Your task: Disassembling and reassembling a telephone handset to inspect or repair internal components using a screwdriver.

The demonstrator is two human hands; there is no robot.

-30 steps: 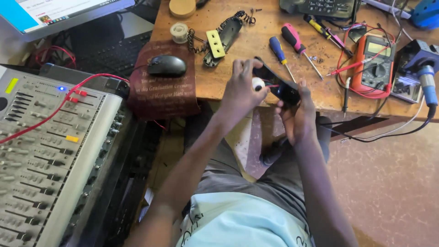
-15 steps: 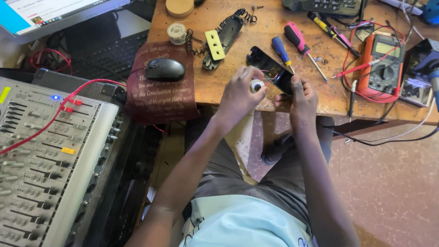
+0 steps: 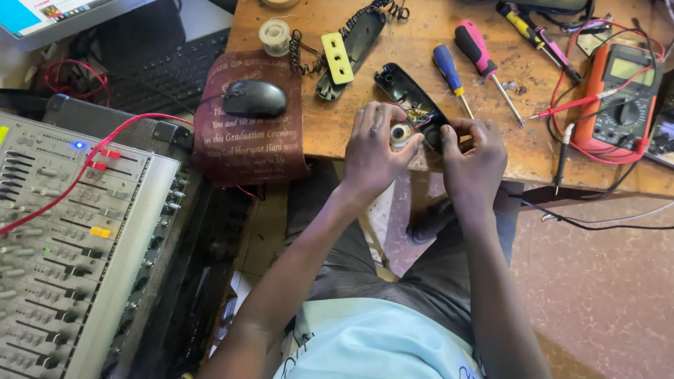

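Grip of the left hand (image 3: 372,144): fingers curled together around a small round white part (image 3: 399,133), apparently a capsule or speaker disc, held at the near edge of the desk (image 3: 351,130). Grip of the right hand (image 3: 474,151): fingers closed on the near end of an opened black handset shell (image 3: 411,105), whose far end rests on the desk top and points away from the person. Thin red wires (image 3: 414,116) run from the shell's interior to the white part, so the two are joined though the part sits out of its seat.

Progress, judged from the layout: disassembly appears complete. The shell is open, its other black half (image 3: 351,42) with a coiled cord (image 3: 302,49) and a pale yellow board (image 3: 337,57) lies apart, farther back on the desk. The work on the round part seems in hand; refitting it and closing the shell look not yet done.

Position relative to the grip: the white part lies between the left thumb and fingertips, just beside the shell's near end and touching or nearly touching the right hand's fingers; which, cannot be told.

Nearby: a blue-handled screwdriver (image 3: 447,67) and a pink-handled screwdriver (image 3: 477,49) just beyond the shell, an orange multimeter (image 3: 621,98) with red leads to the right, a black mouse (image 3: 254,98) on a maroon cloth (image 3: 253,140) to the left.
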